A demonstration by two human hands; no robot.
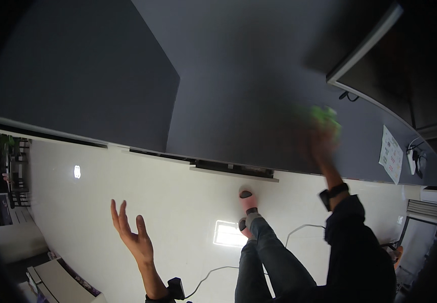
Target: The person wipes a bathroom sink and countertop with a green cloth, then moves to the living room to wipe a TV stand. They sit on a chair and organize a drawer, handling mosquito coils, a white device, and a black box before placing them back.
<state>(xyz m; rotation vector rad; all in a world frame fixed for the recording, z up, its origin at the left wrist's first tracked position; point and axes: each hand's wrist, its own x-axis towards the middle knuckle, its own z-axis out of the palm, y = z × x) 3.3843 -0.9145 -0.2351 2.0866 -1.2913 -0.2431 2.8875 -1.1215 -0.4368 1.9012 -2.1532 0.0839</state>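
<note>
My right hand (pixel 322 142), blurred by motion, is over the dark grey cabinet top (pixel 218 113) at the right of the view. A bright green cloth-like item (pixel 326 115) is at its fingers, held in the hand; its exact shape is blurred. My left hand (pixel 137 238) hangs at the lower left above the pale floor, palm up, with fingers apart and nothing in it. A black device is strapped to each wrist, with a cable running from it.
A television (pixel 387 68) stands at the upper right. Beyond my right hand lie a printed sheet (pixel 391 155) and a white power strip (pixel 411 161) with cables. A drawer (pixel 233 171) sticks out slightly below the top. A white cabinet (pixel 61 282) stands lower left.
</note>
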